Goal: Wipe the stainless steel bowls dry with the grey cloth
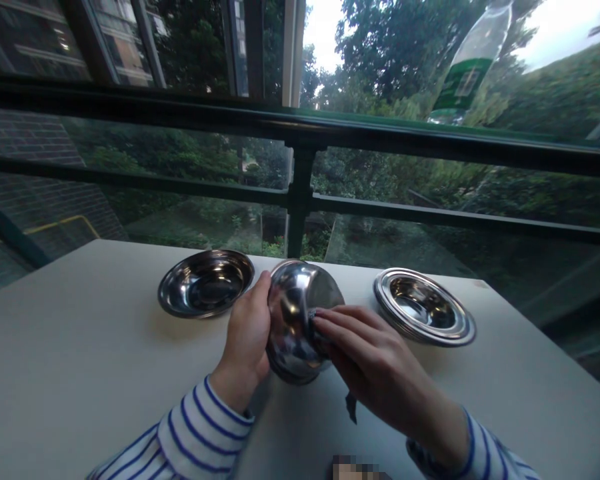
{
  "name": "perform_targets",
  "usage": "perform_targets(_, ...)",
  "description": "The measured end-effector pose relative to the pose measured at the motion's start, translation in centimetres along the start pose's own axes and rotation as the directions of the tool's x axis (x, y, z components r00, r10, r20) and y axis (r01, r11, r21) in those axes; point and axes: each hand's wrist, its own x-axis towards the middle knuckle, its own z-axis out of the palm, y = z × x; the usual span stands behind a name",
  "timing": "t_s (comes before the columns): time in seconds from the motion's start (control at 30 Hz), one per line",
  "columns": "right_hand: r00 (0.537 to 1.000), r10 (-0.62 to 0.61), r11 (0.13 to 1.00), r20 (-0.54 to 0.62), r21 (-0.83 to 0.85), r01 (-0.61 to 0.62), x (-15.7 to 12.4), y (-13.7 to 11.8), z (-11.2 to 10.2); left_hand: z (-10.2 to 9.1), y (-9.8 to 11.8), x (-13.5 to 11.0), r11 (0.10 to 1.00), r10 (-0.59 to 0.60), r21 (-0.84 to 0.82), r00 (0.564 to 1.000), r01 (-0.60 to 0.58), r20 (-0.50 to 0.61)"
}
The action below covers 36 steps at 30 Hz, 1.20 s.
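Note:
My left hand (247, 340) grips the rim side of a shiny steel bowl (290, 320), which is tipped on its side with its outer base turned to the right. The fingers of my right hand (375, 353) are pinched together and press a dark grey cloth (351, 407) against the bowl's outside near the base. Most of that cloth is hidden under the fingers; a corner hangs below the palm. The bowl's inside faces away to the left and cannot be seen.
A wide steel dish (207, 287) sits at the table's back left. At the back right lies a stack of steel dishes (425, 310). Behind the white table (80, 353) runs a dark green railing (180, 120), with a plastic bottle (463, 83) standing on it.

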Motion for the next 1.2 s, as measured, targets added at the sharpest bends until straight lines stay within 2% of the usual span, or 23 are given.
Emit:
perform_targets(0.07, 0.999, -0.039, 0.999, -0.011, -0.008, 0.039, 0.03, -0.01, 0.00, -0.02, 0.11, 0.15, 1.000, -0.010, -0.006, 1.000, 0.009, -0.006)
perform_targets(0.17, 0.996, 0.029, 0.995, -0.089, -0.096, -0.038, 0.08, 0.29, -0.07, -0.09, 0.26, 0.33, 0.997, -0.075, -0.004, 0.997, 0.075, 0.033)
perform_targets(0.23, 0.995, 0.051, 0.992, -0.090, -0.113, -0.061, 0.04, 0.32, -0.11, -0.15, 0.37, 0.44, 0.997, -0.076, -0.015, 0.997, 0.076, 0.010)
perform_targets(0.33, 0.999, -0.035, 0.996, -0.009, -0.082, 0.034, -0.06, 0.01, -0.07, -0.27, 0.40, 0.65, 0.999, -0.042, -0.037, 0.998, 0.040, -0.055)
perform_targets(0.4, 0.998, -0.069, 0.993, -0.007, -0.096, 0.068, -0.07, -0.04, -0.01, -0.33, 0.21, 0.72, 0.998, -0.053, -0.018, 0.998, 0.053, -0.028)
perform_targets(0.5, 0.995, 0.005, 0.985, -0.104, -0.173, -0.023, 0.04, 0.37, 0.05, -0.29, -0.13, 0.62, 0.995, -0.093, 0.026, 0.995, 0.092, 0.047)
perform_targets(0.57, 0.991, 0.055, 0.979, -0.121, -0.188, -0.077, 0.12, 0.59, 0.05, -0.20, -0.18, 0.51, 0.997, -0.077, 0.023, 0.996, 0.076, 0.040)
perform_targets(0.67, 0.999, -0.007, 0.993, -0.052, -0.118, 0.000, 0.13, 0.44, 0.05, -0.11, -0.02, 0.42, 1.000, -0.031, -0.004, 0.999, 0.031, -0.009)
perform_targets(0.73, 0.997, -0.063, 0.995, -0.039, -0.085, 0.059, 0.09, 0.30, 0.06, -0.09, 0.02, 0.38, 0.999, -0.042, -0.009, 0.999, 0.042, 0.001)
perform_targets(0.83, 0.995, 0.006, 0.990, -0.099, -0.138, -0.020, 0.06, 0.36, 0.06, -0.09, -0.12, 0.33, 0.998, -0.069, -0.004, 0.997, 0.069, 0.036)
perform_targets(0.9, 0.992, 0.060, 0.985, -0.108, -0.156, -0.077, 0.08, 0.35, 0.05, -0.09, -0.19, 0.33, 0.998, -0.058, -0.006, 0.998, 0.058, 0.015)
perform_targets(1.0, 0.999, -0.011, 0.995, -0.043, -0.096, 0.007, 0.12, 0.08, 0.07, -0.05, -0.13, 0.35, 0.999, -0.050, 0.000, 0.998, 0.050, -0.034)
perform_targets(1.07, 0.997, -0.056, 0.996, -0.044, -0.077, 0.053, 0.11, 0.11, 0.14, 0.02, -0.08, 0.28, 0.996, -0.090, 0.013, 0.996, 0.090, -0.015)
perform_targets(1.13, 0.996, -0.007, 0.993, -0.092, -0.118, -0.004, 0.08, 0.46, 0.28, 0.12, -0.05, 0.14, 0.991, -0.131, 0.015, 0.991, 0.130, 0.027)
perform_targets(1.2, 0.988, 0.083, 0.982, -0.131, -0.159, -0.103, 0.03, 0.86, 0.47, 0.18, -0.01, -0.01, 0.992, -0.122, 0.018, 0.992, 0.122, 0.029)
